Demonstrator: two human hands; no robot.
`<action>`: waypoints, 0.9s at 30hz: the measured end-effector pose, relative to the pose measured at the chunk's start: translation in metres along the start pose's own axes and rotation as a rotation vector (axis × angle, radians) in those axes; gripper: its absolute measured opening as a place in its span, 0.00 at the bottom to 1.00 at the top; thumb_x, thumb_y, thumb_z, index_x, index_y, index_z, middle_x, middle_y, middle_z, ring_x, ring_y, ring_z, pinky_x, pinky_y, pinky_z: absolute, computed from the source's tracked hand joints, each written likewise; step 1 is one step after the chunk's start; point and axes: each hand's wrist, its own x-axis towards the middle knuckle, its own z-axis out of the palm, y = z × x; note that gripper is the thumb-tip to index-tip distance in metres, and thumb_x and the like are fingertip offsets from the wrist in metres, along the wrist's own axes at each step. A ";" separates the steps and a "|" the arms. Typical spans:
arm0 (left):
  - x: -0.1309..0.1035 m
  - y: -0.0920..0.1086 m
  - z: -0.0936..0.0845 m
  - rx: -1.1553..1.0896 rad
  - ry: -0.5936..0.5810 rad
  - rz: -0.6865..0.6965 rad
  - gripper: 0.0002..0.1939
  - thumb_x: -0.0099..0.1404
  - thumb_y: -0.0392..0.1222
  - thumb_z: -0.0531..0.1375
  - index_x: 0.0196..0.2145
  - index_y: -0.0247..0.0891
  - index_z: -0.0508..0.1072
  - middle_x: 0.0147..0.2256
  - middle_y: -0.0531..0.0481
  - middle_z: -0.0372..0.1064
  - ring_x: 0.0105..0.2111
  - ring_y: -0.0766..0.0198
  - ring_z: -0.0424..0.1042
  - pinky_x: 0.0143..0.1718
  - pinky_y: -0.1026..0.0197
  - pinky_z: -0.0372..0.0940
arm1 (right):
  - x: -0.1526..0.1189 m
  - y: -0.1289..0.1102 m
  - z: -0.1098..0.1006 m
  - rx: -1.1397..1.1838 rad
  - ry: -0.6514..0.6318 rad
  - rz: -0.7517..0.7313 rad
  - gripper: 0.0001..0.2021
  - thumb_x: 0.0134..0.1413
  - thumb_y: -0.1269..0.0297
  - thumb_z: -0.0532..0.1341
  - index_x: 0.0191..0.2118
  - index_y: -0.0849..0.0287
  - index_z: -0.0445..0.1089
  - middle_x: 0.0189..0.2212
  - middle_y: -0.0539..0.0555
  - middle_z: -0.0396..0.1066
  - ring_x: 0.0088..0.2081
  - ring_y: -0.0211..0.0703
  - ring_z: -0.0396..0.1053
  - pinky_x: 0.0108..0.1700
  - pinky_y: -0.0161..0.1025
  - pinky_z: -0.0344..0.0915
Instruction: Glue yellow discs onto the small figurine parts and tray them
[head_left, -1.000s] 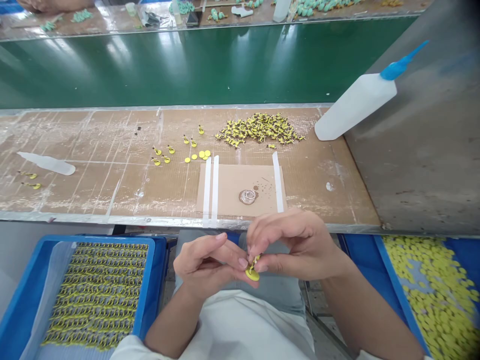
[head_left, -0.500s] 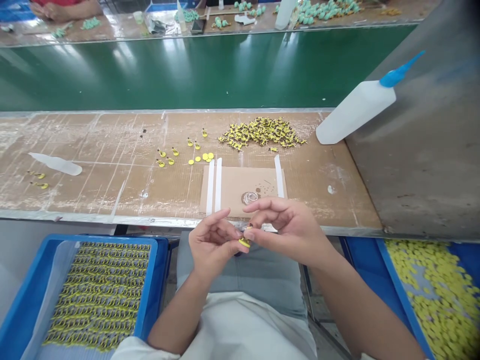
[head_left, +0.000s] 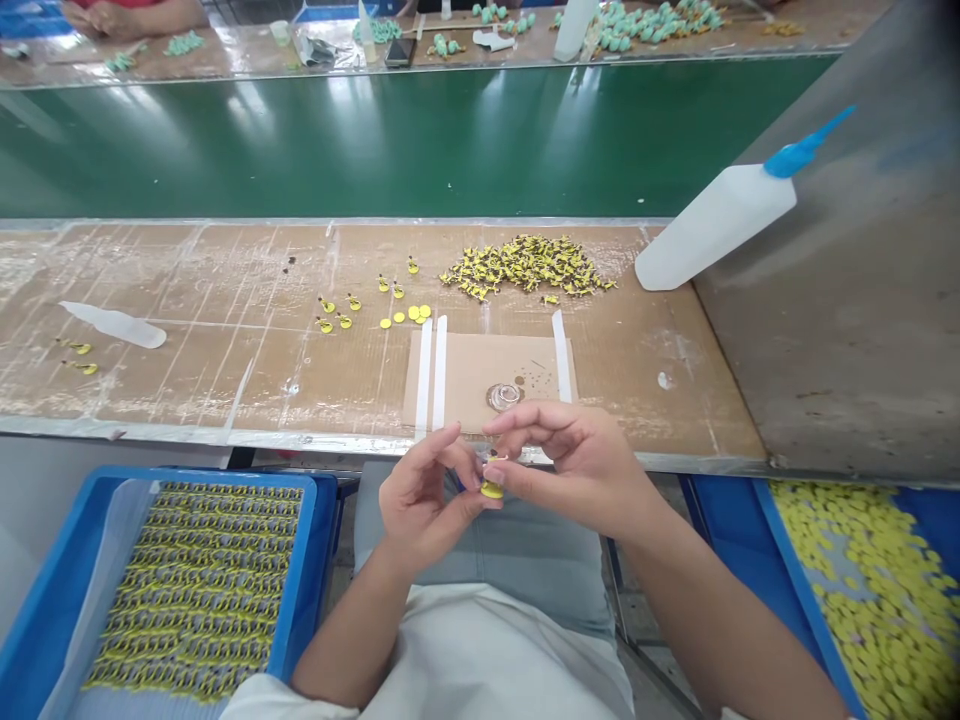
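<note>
Just in front of the table edge, my left hand and my right hand meet over one small yellow-and-dark figurine on a round yellow base. My left thumb and fingers pinch the base, while my right thumb and forefinger close on the figure's upper part. Beyond them lies a cardboard sheet with white tape strips and a ring-shaped smear of glue. A pile of loose yellow-and-dark figures is farther back. Left of it, several figures stand on bases near loose yellow discs.
A white bottle with a blue nozzle leans against the metal panel at right. Blue trays flank me: one with rows of figures, one with yellow discs. Across the green divider, another person's hands rest on a bench.
The figurine has turned more upright between my fingers, its base now facing down. Both hands stay nearly in place, still gripping it. The view has shifted very slightly.
</note>
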 end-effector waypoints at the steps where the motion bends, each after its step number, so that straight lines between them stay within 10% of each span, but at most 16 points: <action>1: 0.000 0.000 -0.001 0.008 -0.012 0.005 0.38 0.58 0.29 0.69 0.63 0.44 0.64 0.29 0.54 0.67 0.31 0.66 0.70 0.38 0.61 0.71 | 0.000 0.000 0.000 -0.006 0.000 0.002 0.14 0.52 0.63 0.73 0.44 0.61 0.75 0.28 0.51 0.74 0.30 0.40 0.73 0.34 0.33 0.71; 20: -0.002 0.000 0.001 -0.028 0.043 -0.070 0.45 0.58 0.31 0.71 0.68 0.44 0.56 0.26 0.56 0.70 0.32 0.65 0.71 0.39 0.60 0.70 | -0.003 0.003 -0.002 -0.013 -0.019 -0.014 0.16 0.52 0.61 0.74 0.44 0.61 0.74 0.29 0.53 0.76 0.32 0.44 0.76 0.36 0.36 0.73; 27: 0.002 0.001 -0.003 -0.041 0.082 -0.026 0.47 0.53 0.31 0.73 0.66 0.44 0.60 0.25 0.55 0.72 0.32 0.64 0.73 0.39 0.62 0.70 | -0.017 0.005 -0.011 -0.366 0.038 -0.502 0.13 0.56 0.75 0.68 0.46 0.54 0.73 0.38 0.54 0.77 0.39 0.47 0.76 0.44 0.42 0.72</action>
